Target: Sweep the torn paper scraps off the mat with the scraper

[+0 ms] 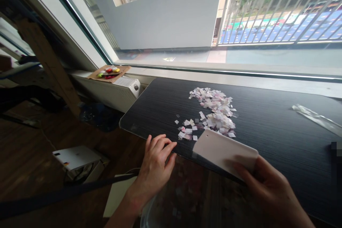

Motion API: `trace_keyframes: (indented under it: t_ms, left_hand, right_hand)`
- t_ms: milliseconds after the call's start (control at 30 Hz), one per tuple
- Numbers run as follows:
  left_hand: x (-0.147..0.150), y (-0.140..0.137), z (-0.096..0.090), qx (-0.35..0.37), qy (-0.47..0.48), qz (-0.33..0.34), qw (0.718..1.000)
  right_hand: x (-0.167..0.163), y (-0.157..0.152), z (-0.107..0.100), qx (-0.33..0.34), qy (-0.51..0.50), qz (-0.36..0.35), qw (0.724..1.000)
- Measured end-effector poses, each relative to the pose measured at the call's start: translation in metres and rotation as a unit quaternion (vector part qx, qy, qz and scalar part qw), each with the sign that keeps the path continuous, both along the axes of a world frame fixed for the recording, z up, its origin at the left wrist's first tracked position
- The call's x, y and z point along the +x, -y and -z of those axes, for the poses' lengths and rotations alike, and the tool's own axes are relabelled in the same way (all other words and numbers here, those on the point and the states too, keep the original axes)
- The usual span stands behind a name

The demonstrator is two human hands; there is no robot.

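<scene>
A pale, flat plastic scraper [224,151] with a small hole near one corner is gripped at its right end by my right hand [269,181]. It lies along the front edge of the black table [160,103], its upper left side beside many small paper pieces [219,117]. A smaller scatter of pieces [187,130] sits to the left of the main pile. My left hand [160,155] rests at the table's front edge, fingers slightly bent and apart, holding nothing. Below the edge, partly hidden, is a clear plastic tub [149,213] with blurred small bits inside.
A crumpled clear plastic strip [317,117] lies at the table's right. Behind the table runs a window sill [267,83]. To the left, a radiator [125,92] carries cardboard with colourful small items [109,72]. A white box-like device [77,158] stands on the floor.
</scene>
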State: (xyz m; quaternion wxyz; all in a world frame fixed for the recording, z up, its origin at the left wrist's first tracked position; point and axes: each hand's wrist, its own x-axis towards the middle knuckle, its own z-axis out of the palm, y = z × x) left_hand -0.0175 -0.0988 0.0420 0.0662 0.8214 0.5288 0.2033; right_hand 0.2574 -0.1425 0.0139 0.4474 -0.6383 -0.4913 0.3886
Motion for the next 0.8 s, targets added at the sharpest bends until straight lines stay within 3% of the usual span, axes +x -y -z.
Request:
trace_keyframes:
  t_ms: [100, 633, 800]
  left_hand:
    - [0.001, 0.000, 0.000, 0.004, 0.004, 0.000, 1.000]
    - [-0.001, 0.001, -0.001, 0.000, -0.004, -0.003, 1.000]
    - [-0.003, 0.002, -0.001, -0.009, -0.003, -0.007, 1.000]
  right_hand:
    - [0.004, 0.000, 0.000, 0.004, 0.016, 0.029, 0.999]
    - [-0.010, 0.008, -0.006, -0.017, 0.021, -0.069, 0.997]
    - [-0.010, 0.011, -0.014, 0.064, 0.131, -0.047, 0.988]
